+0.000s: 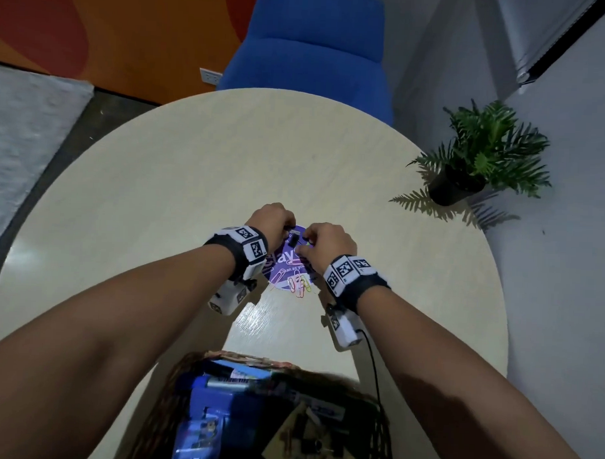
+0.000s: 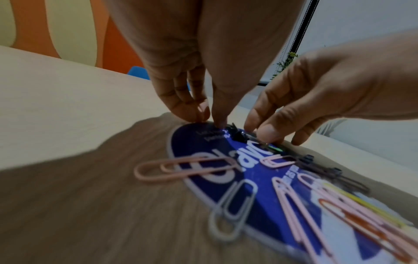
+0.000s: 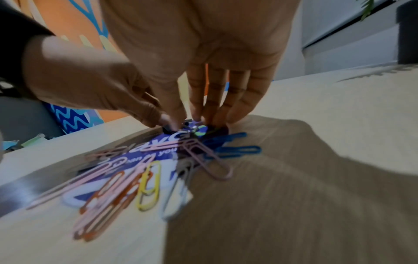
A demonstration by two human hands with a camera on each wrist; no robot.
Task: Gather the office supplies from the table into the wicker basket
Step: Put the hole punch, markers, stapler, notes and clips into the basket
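A round purple printed card (image 1: 286,263) lies mid-table with several coloured paper clips (image 1: 301,286) spread over its near edge. Over its far edge, my left hand (image 1: 287,228) pinches at a small black binder clip (image 2: 237,135) with its fingers pointing down. My right hand (image 1: 305,248) pinches a green paper clip (image 2: 274,148) beside it. Pink, grey, orange and yellow clips (image 3: 148,185) and blue clips (image 3: 235,150) lie loose on the card. The wicker basket (image 1: 248,358) sits at the near edge, holding blue packets, markers and black binder clips.
A potted fern (image 1: 482,160) stands at the table's right edge. A blue chair (image 1: 310,51) is behind the table's far side. A black cable (image 1: 373,365) runs from my right wrist past the basket. Bare tabletop (image 1: 158,190) spreads left of the hands.
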